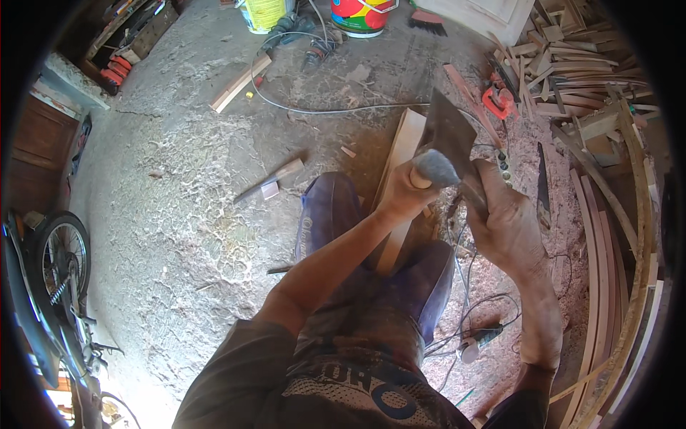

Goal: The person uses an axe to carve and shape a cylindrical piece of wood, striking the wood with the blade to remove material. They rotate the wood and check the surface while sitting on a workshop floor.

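Note:
My left hand [407, 194] is closed around the wooden handle of a hammer-like tool. The blunt grey head [437, 167] of that tool shows just above the fist, with the round handle end beside it. My right hand [509, 214] grips a dark, flat, broad-ended piece [451, 123], whose exact kind I cannot make out. The grey head overlaps this piece in view; whether they touch I cannot tell. Below them a long pale wooden plank [406, 139] runs between my knees. On the floor to the left lies a chisel-like tool [270, 179] with a wooden handle.
Wood strips [582, 64] are heaped at the far right. An orange-handled saw [499, 101] and a short wood piece [241, 84] lie ahead. A cable [314, 110] crosses the floor near buckets [361, 17]. A motorcycle wheel [64, 254] stands left; shavings [525, 300] lie right.

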Available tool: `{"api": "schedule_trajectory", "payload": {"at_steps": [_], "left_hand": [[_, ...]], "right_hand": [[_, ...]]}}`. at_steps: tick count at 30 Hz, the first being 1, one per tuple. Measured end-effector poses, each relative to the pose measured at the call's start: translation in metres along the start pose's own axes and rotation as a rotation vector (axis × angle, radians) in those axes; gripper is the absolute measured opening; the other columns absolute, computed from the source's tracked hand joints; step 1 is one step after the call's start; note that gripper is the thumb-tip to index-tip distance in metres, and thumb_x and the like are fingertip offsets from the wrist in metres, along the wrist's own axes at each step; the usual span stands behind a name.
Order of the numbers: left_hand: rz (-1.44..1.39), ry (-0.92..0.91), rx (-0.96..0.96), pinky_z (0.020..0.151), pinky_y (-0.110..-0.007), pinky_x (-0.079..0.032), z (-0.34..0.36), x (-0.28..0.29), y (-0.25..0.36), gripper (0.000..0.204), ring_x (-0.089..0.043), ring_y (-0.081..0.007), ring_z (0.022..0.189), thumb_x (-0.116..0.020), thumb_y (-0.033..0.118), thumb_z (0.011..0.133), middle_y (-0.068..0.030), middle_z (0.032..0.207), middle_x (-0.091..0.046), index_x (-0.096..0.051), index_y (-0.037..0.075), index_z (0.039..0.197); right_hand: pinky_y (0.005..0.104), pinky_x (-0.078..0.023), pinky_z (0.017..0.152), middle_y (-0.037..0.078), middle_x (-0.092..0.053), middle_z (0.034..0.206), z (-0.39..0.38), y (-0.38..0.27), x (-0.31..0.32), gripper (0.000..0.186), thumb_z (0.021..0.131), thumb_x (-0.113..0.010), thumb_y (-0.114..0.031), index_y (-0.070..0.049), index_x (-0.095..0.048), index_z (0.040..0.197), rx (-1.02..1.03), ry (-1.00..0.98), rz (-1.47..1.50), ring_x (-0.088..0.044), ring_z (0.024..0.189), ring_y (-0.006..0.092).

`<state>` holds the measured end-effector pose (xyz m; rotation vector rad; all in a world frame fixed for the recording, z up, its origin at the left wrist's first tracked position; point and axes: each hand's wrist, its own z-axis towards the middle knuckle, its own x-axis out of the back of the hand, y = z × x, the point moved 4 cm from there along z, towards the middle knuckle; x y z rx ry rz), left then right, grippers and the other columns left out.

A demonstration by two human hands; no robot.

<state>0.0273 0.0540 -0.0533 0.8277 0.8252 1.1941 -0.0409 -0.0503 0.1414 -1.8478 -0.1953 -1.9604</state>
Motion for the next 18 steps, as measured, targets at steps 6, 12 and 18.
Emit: {"api": "schedule_trajectory", "payload": {"at_steps": [6,12,18], "left_hand": [[-0.043,0.123,-0.061,0.076,-0.027,-0.053,-0.004,-0.01,-0.019,0.031,-0.064,-0.008,0.086,-0.08,0.003,0.072,-0.0019,0.093,-0.071,-0.068,0.003,0.101],[-0.194,-0.012,0.284,0.072,-0.028,-0.051,-0.005,-0.003,-0.011,0.025,-0.06,-0.007,0.08,-0.078,0.005,0.077,-0.0003,0.088,-0.068,-0.067,0.003,0.099],[-0.166,-0.126,0.277,0.072,-0.028,-0.051,-0.02,-0.004,-0.012,0.024,-0.06,-0.0076,0.08,-0.079,0.012,0.081,-0.0004,0.086,-0.067,-0.066,0.004,0.099]], "right_hand": [[0.0487,-0.056,0.069,0.021,-0.067,0.083,-0.001,0.024,-0.025,0.04,0.085,-0.066,-0.005,-0.004,-0.047,0.121,-0.005,-0.144,-0.049,-0.069,0.076,0.0402],[0.0457,-0.057,0.065,0.019,-0.067,0.082,-0.001,0.012,-0.012,0.035,0.085,-0.068,-0.006,-0.005,-0.048,0.113,-0.127,-0.097,0.048,-0.071,0.079,0.0381],[0.0519,-0.056,0.073,0.02,-0.066,0.085,-0.016,0.028,-0.039,0.037,0.084,-0.068,-0.008,-0.008,-0.048,0.115,-0.163,-0.189,0.05,-0.069,0.082,0.0417]]}}
